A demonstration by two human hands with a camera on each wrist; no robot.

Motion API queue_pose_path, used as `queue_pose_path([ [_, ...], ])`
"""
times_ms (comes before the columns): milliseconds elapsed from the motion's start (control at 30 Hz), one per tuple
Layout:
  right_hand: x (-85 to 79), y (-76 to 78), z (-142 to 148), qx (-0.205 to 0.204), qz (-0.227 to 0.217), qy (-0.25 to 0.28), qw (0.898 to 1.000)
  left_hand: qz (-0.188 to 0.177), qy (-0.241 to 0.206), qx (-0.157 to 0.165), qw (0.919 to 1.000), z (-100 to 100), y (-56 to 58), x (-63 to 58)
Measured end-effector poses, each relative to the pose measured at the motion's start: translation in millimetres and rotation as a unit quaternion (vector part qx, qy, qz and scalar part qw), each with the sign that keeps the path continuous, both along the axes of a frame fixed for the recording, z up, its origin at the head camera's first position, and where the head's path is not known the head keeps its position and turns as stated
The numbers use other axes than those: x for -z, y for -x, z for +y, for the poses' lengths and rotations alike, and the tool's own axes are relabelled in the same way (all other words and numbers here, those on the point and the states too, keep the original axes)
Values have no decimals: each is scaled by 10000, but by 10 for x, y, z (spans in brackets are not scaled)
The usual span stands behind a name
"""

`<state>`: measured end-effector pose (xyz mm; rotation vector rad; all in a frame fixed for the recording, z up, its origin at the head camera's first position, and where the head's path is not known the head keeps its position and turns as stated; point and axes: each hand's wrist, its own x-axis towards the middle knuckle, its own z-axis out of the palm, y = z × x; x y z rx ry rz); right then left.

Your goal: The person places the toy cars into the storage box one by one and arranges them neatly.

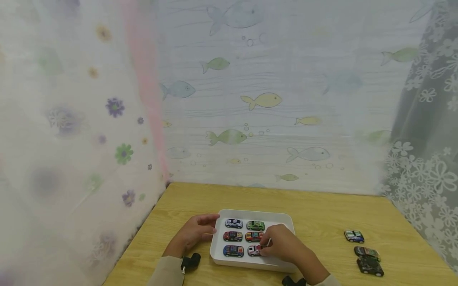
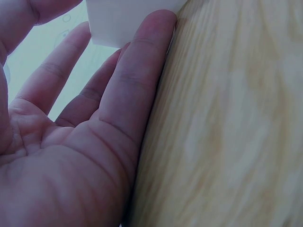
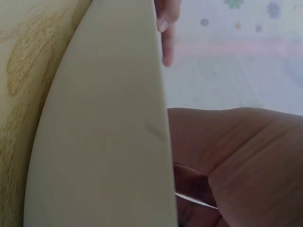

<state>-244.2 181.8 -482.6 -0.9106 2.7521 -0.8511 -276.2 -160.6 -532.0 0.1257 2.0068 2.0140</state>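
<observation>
A white tray [image 1: 247, 265] holds toy cars in two columns. At its back are a white-and-purple car [image 1: 233, 223] and a green car [image 1: 255, 225]. In the middle row sit a dark red car [image 1: 233, 236] and a red-and-yellow car [image 1: 252, 236], with a blue car [image 1: 233, 251] at front left. My right hand [image 1: 284, 244] reaches over the tray and pinches a white-and-red toy car [image 1: 254, 250] at its front. Its fingertips are behind the tray wall [image 3: 104, 118] in the right wrist view. My left hand [image 1: 195, 234] lies along the tray's left side, fingers extended against it.
To the right on the wooden table [image 1: 322, 214] stand a green-white-blue car [image 1: 354, 236], a dark multicoloured car [image 1: 367, 252] and a black car [image 1: 370, 267]. A fish-print curtain [image 1: 250, 159] hangs behind the table, and a flowered one [image 1: 89, 159] at left.
</observation>
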Motion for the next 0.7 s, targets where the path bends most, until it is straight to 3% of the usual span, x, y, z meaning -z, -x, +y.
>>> queue_pose_path([
  [433,-122,32,197,53,212,271,9994,39,-4,-3,10000,21,8,31],
  [700,-319,35,597,535,743,124,9957,-37,-81,-25,10000,0,7,24],
])
